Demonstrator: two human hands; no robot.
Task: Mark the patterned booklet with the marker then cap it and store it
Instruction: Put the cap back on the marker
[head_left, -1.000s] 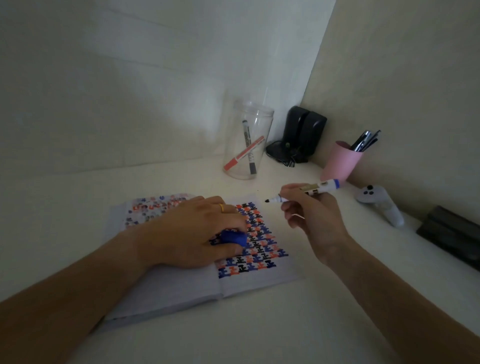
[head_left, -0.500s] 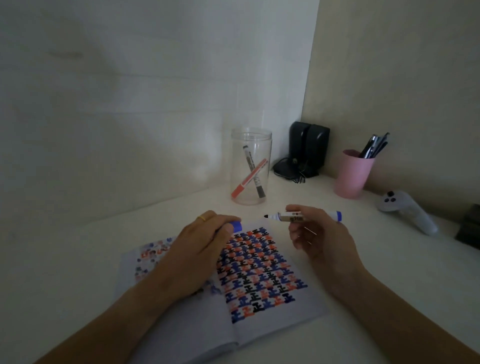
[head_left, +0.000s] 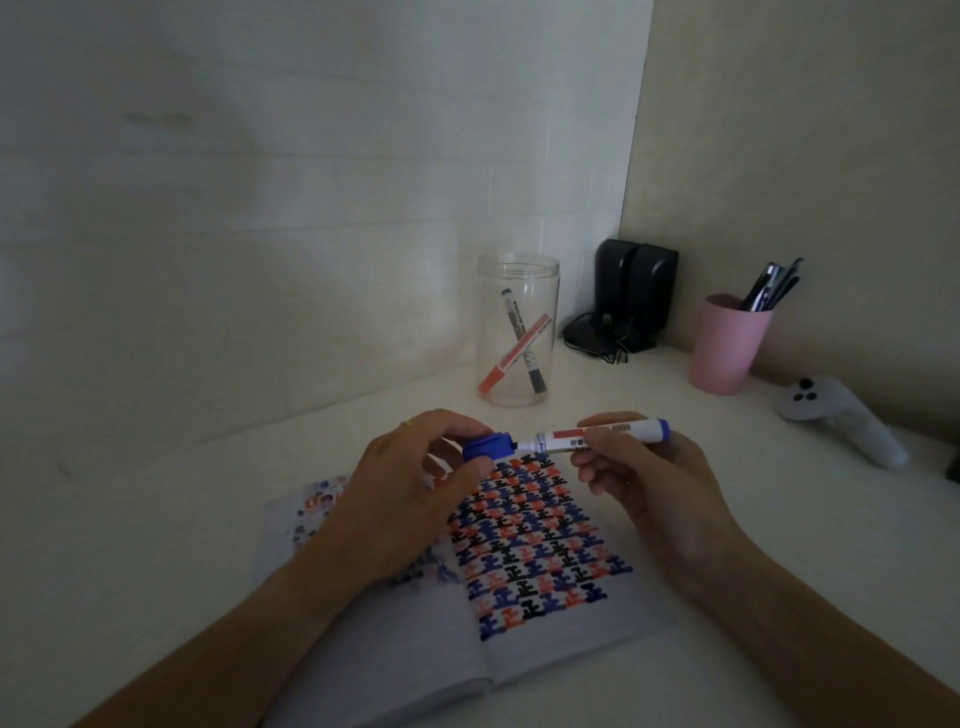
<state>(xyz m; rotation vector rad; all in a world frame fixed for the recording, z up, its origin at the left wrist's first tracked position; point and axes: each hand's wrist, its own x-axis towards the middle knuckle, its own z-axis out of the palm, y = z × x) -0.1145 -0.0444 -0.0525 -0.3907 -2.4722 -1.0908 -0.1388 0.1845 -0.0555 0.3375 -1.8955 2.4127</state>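
Lying open near the worktop's (head_left: 208, 519) front edge, the patterned booklet (head_left: 540, 545) sits beneath both hands. Above its far edge, the right hand (head_left: 639, 483) pinches the marker (head_left: 602, 437) level, tip at the blue cap (head_left: 485, 448) pinched by the left hand (head_left: 410, 483). A clear jar (head_left: 518, 332) stands beyond.

— What sort of place is this looking like?

— A home study corner: a pale tabletop (head_left: 156, 519) is running into two bare walls, dimly lit.

— What is showing it?

— A pink cup (head_left: 727, 348) is holding pens, a clear jar (head_left: 518, 291) is keeping two markers, small black speakers (head_left: 636, 291) are sitting in the corner, and a white game controller (head_left: 841, 421) is lying nearby.
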